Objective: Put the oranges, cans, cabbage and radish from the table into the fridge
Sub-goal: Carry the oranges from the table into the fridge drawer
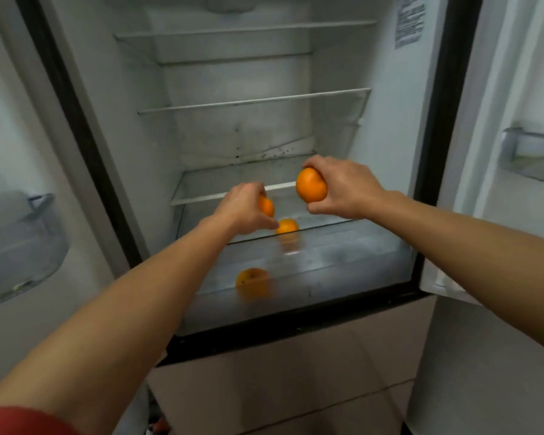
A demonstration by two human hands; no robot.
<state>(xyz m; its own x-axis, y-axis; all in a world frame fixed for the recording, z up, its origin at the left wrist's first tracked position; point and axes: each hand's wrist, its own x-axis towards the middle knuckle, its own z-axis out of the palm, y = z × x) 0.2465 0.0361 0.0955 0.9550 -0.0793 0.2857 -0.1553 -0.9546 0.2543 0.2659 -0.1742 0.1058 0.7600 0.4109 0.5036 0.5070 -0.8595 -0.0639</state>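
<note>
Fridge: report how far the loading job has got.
Done: the fridge already has two oranges in its bottom section, a back orange and a front orange. In hand: the left hand holds a third orange low inside; the right hand grips a fourth orange higher up. Left: no cans, cabbage or radish show inside, so those probably remain; the table is out of view.

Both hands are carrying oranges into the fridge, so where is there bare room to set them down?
Free: the bottom glass shelf right of the back orange, out to the right wall; also the short shelf above and the middle shelf. Crowded: left-centre, where the left hand, the back orange and the front orange bunch.
</note>
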